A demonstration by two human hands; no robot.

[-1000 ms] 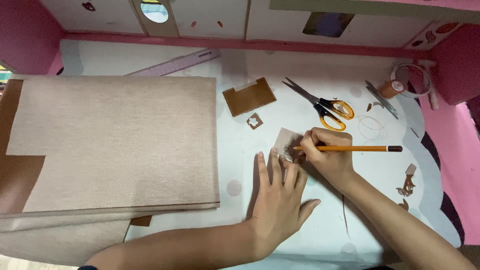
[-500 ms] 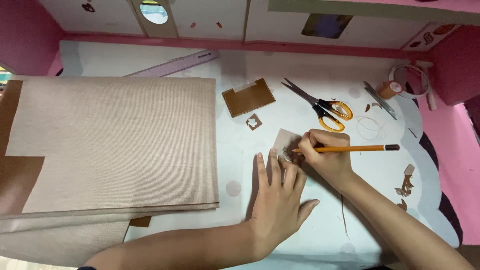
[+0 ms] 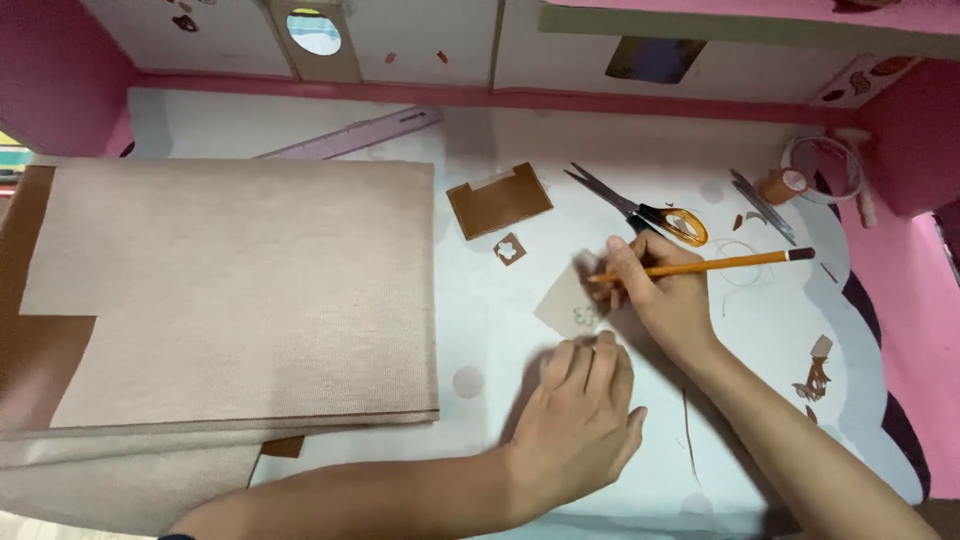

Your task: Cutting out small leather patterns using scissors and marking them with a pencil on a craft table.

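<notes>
My right hand (image 3: 662, 295) grips an orange pencil (image 3: 720, 264) with a dark end, its tip down by a small beige piece of fabric (image 3: 566, 302) that carries a small drawn outline. My left hand (image 3: 582, 415) lies flat on the table just below that piece, fingers together, fingertips near its lower edge. A tiny brown cut-out with a flower-shaped hole (image 3: 510, 249) lies above the piece, and a larger brown notched piece (image 3: 499, 200) sits beyond it.
A large beige fabric sheet (image 3: 240, 290) over brown material covers the left. Orange-handled scissors (image 3: 640, 210), a purple ruler (image 3: 350, 134), a tape roll (image 3: 822, 166), a small orange spool (image 3: 783, 185) and brown scraps (image 3: 815, 372) lie on the pale table (image 3: 480, 340). Pink walls surround it.
My left hand has slid back off the beige piece, uncovering it and its drawn outline. The right hand with the pencil has shifted slightly up.
</notes>
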